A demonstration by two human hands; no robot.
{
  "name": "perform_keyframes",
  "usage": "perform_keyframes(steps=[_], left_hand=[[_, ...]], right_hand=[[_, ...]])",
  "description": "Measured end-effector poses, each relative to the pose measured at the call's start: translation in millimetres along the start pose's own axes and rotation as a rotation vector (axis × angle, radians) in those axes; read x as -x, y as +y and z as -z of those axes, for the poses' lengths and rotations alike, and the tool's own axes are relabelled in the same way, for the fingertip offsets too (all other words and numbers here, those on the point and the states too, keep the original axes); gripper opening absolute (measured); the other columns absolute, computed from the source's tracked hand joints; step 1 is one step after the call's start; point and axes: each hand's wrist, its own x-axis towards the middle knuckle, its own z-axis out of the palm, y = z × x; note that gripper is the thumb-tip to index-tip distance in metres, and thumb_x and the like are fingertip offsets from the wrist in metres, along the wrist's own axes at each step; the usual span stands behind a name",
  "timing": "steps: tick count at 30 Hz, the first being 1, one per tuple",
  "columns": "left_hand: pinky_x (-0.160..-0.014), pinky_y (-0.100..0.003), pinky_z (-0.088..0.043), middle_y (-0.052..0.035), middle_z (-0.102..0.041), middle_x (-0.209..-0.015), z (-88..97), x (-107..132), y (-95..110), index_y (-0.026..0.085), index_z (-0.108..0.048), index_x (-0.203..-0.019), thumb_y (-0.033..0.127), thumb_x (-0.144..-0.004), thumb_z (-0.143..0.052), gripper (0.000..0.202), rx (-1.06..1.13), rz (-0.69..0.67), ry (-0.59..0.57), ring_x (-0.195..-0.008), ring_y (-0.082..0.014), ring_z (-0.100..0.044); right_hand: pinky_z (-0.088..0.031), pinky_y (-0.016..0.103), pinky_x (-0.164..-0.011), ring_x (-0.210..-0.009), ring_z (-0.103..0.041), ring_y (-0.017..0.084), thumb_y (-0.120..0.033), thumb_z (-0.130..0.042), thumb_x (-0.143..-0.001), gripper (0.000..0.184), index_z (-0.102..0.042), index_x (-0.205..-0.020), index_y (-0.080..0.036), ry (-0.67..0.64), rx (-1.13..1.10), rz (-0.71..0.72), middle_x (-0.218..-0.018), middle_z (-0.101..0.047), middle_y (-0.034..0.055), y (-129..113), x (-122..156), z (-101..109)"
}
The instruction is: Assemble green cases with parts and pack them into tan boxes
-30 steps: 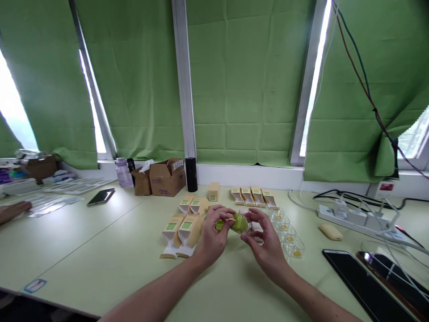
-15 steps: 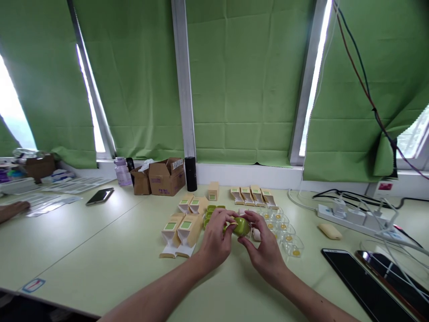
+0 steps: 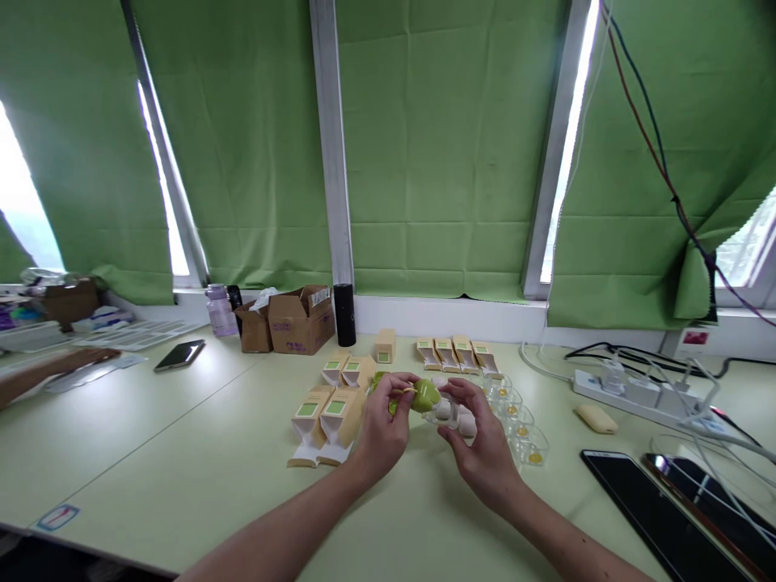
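Your pale yellow-green worktop [image 3: 182,469] runs from left to right below a wall of green fabric blinds [image 3: 449,153], split by grey window frames [image 3: 333,145], with daylight showing through the gaps. At the far left of centre are brown cardboard boxes [image 3: 301,325] and a black cylindrical bottle [image 3: 344,315]; on the right lies a white power strip [image 3: 636,398] with cables, and at the left edge another person's hand [image 3: 100,356] is over some sheets. In front of you, the glossy olive-green rounded plastic piece [image 3: 428,396] with a thin pale-yellow loop is above the middle of the worktop, pinched between thumb and fingers of your left hand [image 3: 388,424]. Its surface is smooth and catches a highlight. Its long axis lies roughly left to right, rounded end to the right, loop end at your left fingertips. Just to its right, your right hand [image 3: 482,440] pinches a small clear plastic cup [image 3: 447,415]; whether cup and piece touch, you cannot tell. Beige paper cartons with green label squares [image 3: 336,414] stand left of your hands, clear cups with yellow centres [image 3: 529,446] right.
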Motion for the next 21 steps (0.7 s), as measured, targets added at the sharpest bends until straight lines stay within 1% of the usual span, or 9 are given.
perform_keyframes(steps=[4, 6, 8, 10, 12, 15, 17, 19, 21], left_hand=[[-0.093, -0.041, -0.06, -0.0129, -0.075, -0.113, 0.0, -9, -5, 0.021, -0.061, -0.095, 0.057, -0.096, -0.07, 0.037, 0.187, 0.128, 0.107, -0.106, -0.0252, -0.073], [-0.092, -0.041, -0.061, -0.0111, -0.077, -0.107, 1.4, -13, -6, 0.021, -0.062, -0.096, 0.061, -0.092, -0.074, 0.042, 0.232, 0.208, 0.135, -0.1, -0.0239, -0.073], [-0.087, -0.04, -0.062, -0.0086, -0.077, -0.1, 3.4, -16, -8, 0.021, -0.062, -0.097, 0.063, -0.089, -0.076, 0.045, 0.274, 0.3, 0.146, -0.093, -0.0222, -0.074], [-0.082, -0.04, -0.063, -0.0063, -0.076, -0.094, 5.1, -17, -11, 0.021, -0.061, -0.095, 0.063, -0.088, -0.077, 0.045, 0.336, 0.38, 0.142, -0.085, -0.0204, -0.073], [-0.077, -0.039, -0.064, -0.0056, -0.074, -0.093, 6.2, -18, -15, 0.022, -0.06, -0.092, 0.061, -0.088, -0.078, 0.043, 0.391, 0.425, 0.142, -0.082, -0.0198, -0.072], [-0.077, -0.041, -0.065, -0.0074, -0.074, -0.098, 6.8, -18, -21, 0.022, -0.06, -0.092, 0.055, -0.087, -0.081, 0.039, 0.448, 0.462, 0.165, -0.088, -0.0214, -0.073], [-0.077, -0.042, -0.065, -0.0087, -0.074, -0.1, 7.0, -18, -25, 0.022, -0.061, -0.093, 0.05, -0.086, -0.082, 0.036, 0.482, 0.488, 0.179, -0.09, -0.022, -0.073], [-0.077, -0.042, -0.065, -0.0088, -0.073, -0.1, 7.3, -18, -26, 0.022, -0.061, -0.092, 0.046, -0.087, -0.081, 0.032, 0.5, 0.504, 0.183, -0.088, -0.0215, -0.072], [-0.077, -0.043, -0.065, -0.0086, -0.073, -0.099, 7.6, -17, -26, 0.022, -0.061, -0.091, 0.044, -0.088, -0.08, 0.03, 0.503, 0.507, 0.18, -0.086, -0.0207, -0.072]], right_hand=[[-0.048, 0.052, -0.116, -0.132, -0.064, 0.031, -0.014, -0.073, -0.083, 0.058, -0.058, -0.136, -0.033, 0.013, -0.03, 0.017, -0.137, -0.069, 0.0082, -2, 0, 1], [-0.048, 0.051, -0.116, -0.131, -0.064, 0.031, -0.014, -0.074, -0.081, 0.056, -0.06, -0.133, -0.032, 0.018, -0.029, 0.021, -0.135, -0.069, 0.0082, -1, 0, 2], [-0.049, 0.051, -0.114, -0.129, -0.064, 0.032, -0.014, -0.073, -0.081, 0.053, -0.062, -0.129, -0.032, 0.017, -0.011, 0.028, -0.133, -0.07, 0.0083, 0, 0, 3], [-0.05, 0.051, -0.112, -0.127, -0.064, 0.032, -0.013, -0.071, -0.081, 0.051, -0.063, -0.128, -0.031, 0.015, 0.019, 0.052, -0.132, -0.07, 0.0085, 1, 0, 4], [-0.05, 0.051, -0.111, -0.125, -0.064, 0.033, -0.012, -0.07, -0.08, 0.05, -0.064, -0.126, -0.031, 0.021, 0.058, 0.106, -0.13, -0.07, 0.0083, -1, -1, 5], [-0.049, 0.053, -0.109, -0.124, -0.062, 0.034, -0.01, -0.069, -0.078, 0.044, -0.067, -0.117, -0.031, 0.046, 0.114, 0.197, -0.125, -0.071, 0.0083, -6, -4, 7], [-0.049, 0.055, -0.107, -0.123, -0.062, 0.035, -0.009, -0.069, -0.079, 0.039, -0.07, -0.11, -0.031, 0.04, 0.149, 0.223, -0.124, -0.073, 0.0085, -11, -8, 10], [-0.048, 0.057, -0.106, -0.122, -0.063, 0.036, -0.012, -0.069, -0.081, 0.028, -0.071, -0.102, -0.031, 0.009, 0.202, 0.221, -0.124, -0.074, 0.0085, -16, -15, 17], [-0.046, 0.057, -0.106, -0.122, -0.064, 0.036, -0.017, -0.069, -0.085, 0.013, -0.07, -0.088, -0.029, -0.008, 0.262, 0.208, -0.126, -0.074, 0.0084, -23, -25, 28]])
